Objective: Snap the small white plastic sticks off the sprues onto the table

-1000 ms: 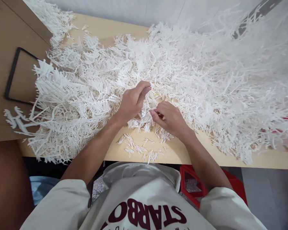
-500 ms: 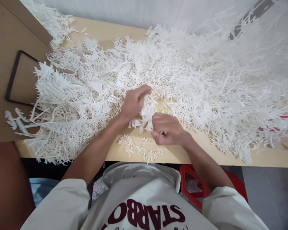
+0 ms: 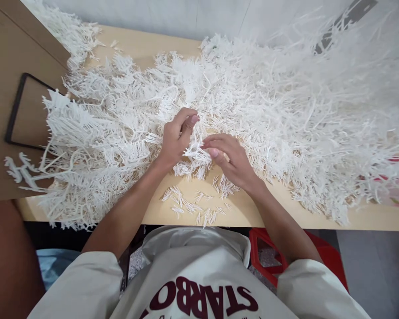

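Note:
A white branched plastic sprig (image 3: 197, 151) with many thin prongs is held between my two hands. My left hand (image 3: 177, 138) is closed on its upper end, thumb against bent fingers. From the right, the fingers of my right hand (image 3: 232, 158) are curled around the sprig's prongs, thumb and fingertips pinching at them. Small loose white prongs (image 3: 182, 203) lie on the table just in front of me. Another little bunch of prongs (image 3: 226, 187) rests below my right hand. Part of the sprig is hidden by my left fingers.
A deep heap of similar white sprigs (image 3: 286, 110) spreads over the wooden table (image 3: 302, 217) on both sides. A brown board with a black metal loop (image 3: 15, 110) stands at left, a grey wall behind. Beneath the table's front edge is a red stool (image 3: 264, 257). Another person's limb (image 3: 9, 252) shows lower left.
My right hand has moved up and opened from a fist to pinch at the sprig. A bunch of prongs now lies where it was. My left hand has shifted slightly left and up.

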Available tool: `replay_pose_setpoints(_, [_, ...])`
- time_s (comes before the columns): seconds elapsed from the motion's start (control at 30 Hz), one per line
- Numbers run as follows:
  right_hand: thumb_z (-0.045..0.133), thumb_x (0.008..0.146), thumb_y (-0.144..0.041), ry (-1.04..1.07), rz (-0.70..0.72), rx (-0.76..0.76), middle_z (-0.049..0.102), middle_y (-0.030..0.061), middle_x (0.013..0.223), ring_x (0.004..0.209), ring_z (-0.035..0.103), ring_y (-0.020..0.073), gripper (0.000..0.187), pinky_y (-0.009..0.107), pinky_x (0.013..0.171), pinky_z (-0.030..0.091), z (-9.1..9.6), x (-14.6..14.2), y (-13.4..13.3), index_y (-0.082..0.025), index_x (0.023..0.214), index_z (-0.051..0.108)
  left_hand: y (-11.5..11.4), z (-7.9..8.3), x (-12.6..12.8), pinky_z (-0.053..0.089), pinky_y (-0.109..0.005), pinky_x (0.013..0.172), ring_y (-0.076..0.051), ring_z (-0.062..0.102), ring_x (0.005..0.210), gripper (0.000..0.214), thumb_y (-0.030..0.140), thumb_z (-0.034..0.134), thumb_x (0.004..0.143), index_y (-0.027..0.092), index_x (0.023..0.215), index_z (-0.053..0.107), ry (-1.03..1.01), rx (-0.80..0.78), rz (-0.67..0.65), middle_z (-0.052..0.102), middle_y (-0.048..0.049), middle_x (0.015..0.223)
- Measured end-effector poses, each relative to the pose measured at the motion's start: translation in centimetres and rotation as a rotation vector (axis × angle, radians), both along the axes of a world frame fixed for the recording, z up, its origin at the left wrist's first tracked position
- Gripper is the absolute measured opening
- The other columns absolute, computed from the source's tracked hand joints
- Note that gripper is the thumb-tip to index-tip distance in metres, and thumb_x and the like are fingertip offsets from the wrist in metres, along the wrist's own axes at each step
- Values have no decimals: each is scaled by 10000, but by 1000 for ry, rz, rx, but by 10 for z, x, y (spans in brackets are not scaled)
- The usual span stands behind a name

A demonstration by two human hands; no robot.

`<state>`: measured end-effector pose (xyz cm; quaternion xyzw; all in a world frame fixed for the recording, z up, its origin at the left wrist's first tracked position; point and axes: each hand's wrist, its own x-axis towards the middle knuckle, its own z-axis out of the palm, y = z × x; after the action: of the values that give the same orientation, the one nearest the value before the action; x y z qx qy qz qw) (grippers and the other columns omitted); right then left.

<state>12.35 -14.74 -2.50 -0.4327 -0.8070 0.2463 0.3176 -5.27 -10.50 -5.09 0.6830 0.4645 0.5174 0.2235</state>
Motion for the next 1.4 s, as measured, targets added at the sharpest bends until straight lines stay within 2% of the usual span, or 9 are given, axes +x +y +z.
replay_pose_setpoints(0.17, [265,958,-545,123,25,-10,650,11,857,847,592,146,504,349,786,396,0,-3,-8,-231,844,642,-5,-1,2,398,-239,537,-77,489,530,326,458,343,960,257,941,600,148,100,-8,626,9,732])
replay_pose_setpoints(0.33, [490,906,-486,-91,48,31,569,-20,671,643,499,103,369,298,668,351,-4,-4,-4,-193,686,539,-9,1,3,445,-242,596,-87,559,607,320,394,327,976,244,981,610,202,151,15,688,-17,856])
replay_pose_setpoints(0.43, [455,939,-355,-133,97,106,456,-36,592,587,400,91,375,284,626,328,-5,-4,-3,-193,603,415,-9,0,2,474,-239,647,-96,611,687,319,366,335,976,230,984,623,215,165,-13,706,-22,890])
replay_pose_setpoints(0.53, [418,935,-245,-192,136,269,379,-35,559,576,338,103,361,295,612,315,-2,-4,-5,-202,583,347,-7,-2,4,488,-234,668,-97,633,714,307,319,349,973,214,967,637,214,165,-46,717,-20,885])
replay_pose_setpoints(0.7, [442,906,-190,-356,167,566,414,-17,572,594,326,126,321,320,589,289,1,-1,-7,-217,594,372,-5,-6,8,480,-211,648,-89,643,699,260,221,395,946,203,909,652,187,119,-71,715,-4,816])
replay_pose_setpoints(1.03, [499,874,-151,-356,149,723,375,-36,572,606,300,118,305,296,581,291,-5,2,-1,-220,615,354,-7,-3,12,449,-209,653,-80,622,695,242,188,401,936,203,895,639,174,59,1,694,11,796])
replay_pose_setpoints(1.17, [522,834,-117,-258,158,712,351,-43,562,598,283,112,316,291,569,277,-2,-3,-9,-220,603,333,2,-10,5,462,-236,667,-97,625,722,239,245,409,946,210,883,637,119,27,33,680,2,796])
replay_pose_setpoints(1.27, [536,803,-113,-94,213,717,328,-50,530,569,259,110,331,296,549,255,-1,-10,-23,-220,583,313,21,-17,-15,469,-266,670,-122,609,732,280,397,437,940,215,844,627,-10,8,151,644,-8,760])
replay_pose_setpoints(1.4, [598,816,-183,-43,230,807,450,-55,533,559,350,104,288,298,556,281,-5,-14,-28,-217,611,399,31,-13,-32,439,-274,605,-126,567,657,341,515,434,912,235,836,612,-62,-6,154,559,6,660])
